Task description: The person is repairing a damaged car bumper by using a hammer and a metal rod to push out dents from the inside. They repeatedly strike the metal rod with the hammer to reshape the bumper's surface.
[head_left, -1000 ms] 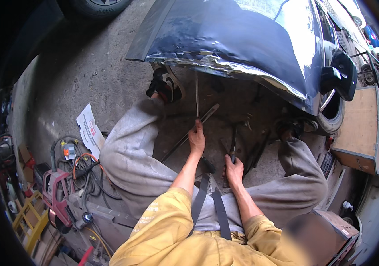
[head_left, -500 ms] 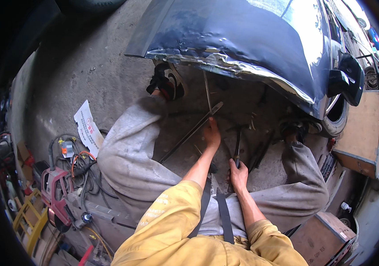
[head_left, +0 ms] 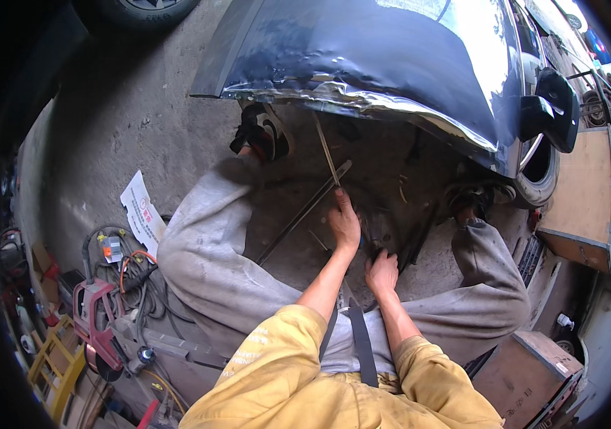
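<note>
A dark blue car door (head_left: 377, 50) fills the top of the view, its lower edge crumpled and creased with bare metal showing. My left hand (head_left: 346, 223) is closed around the near end of a long thin metal bar (head_left: 326, 151), whose far tip meets the damaged edge. Lower and to the right, my right hand (head_left: 383, 272) is closed on a hammer (head_left: 375, 247); the hammer's head is smeared by motion close to my left hand. Another long flat bar (head_left: 300, 218) lies on the floor, passing beneath the held one.
My legs in grey trousers (head_left: 212, 243) spread to both sides. A red and grey power tool (head_left: 94, 307) with coiled cables (head_left: 152, 289) stands at left, near a white printed sheet (head_left: 142, 211). Wooden boxes (head_left: 577, 186) are at right, beside a car wheel (head_left: 540, 179).
My right hand has swung the hammer up and left, toward my left hand, and its head has blurred. My left hand still grips the bar, whose upper part leans further left.
</note>
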Demonstrator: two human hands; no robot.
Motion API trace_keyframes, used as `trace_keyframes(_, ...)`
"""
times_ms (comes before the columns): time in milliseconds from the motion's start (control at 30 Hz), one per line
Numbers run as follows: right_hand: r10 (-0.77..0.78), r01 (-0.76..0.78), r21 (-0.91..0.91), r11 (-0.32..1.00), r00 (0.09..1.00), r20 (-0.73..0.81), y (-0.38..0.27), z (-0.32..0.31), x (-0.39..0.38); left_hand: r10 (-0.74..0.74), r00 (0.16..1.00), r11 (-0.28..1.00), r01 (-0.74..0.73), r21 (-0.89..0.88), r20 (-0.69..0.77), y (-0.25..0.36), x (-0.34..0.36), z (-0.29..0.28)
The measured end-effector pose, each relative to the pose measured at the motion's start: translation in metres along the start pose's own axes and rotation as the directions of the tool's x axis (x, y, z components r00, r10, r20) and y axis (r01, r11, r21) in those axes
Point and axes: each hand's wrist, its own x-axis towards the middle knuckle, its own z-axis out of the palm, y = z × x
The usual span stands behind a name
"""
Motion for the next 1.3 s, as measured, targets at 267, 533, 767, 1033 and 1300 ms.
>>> trace_keyframes(267,-0.296,0.333,0.739,0.585,0.937,-0.189,-0.066,-0.093,0.019,0.048,0.97,0.965,0.017,-0.261,0.239,0.033,-0.018,0.007)
trace_keyframes(533,-0.239,0.326,0.414,0.85,0.939,-0.249,-0.042,-0.098,0.058,0.37,0.895,0.866,-0.235,-0.441,0.251,0.159,0.085,-0.01)
trace_keyframes(767,-0.439,0.526,0.285,0.801,0.84,-0.317,-0.013,-0.114,0.12,0.123,0.89,0.968,-0.01,-0.25,0.439,0.223,0.115,-0.033)
trace_keyframes(1033,-0.529,0.624,0.139,0.769,0.744,-0.409,-0.006,-0.11,0.144,0.068,0.935,0.932,0.065,-0.357,0.348,0.226,0.106,-0.013)
trace_keyframes(1300,-0.603,0.676,0.048,0.736,0.686,-0.407,-0.019,-0.072,0.198,0.053,0.964,0.924,0.052,-0.379,0.262,0.228,0.103,-0.009)
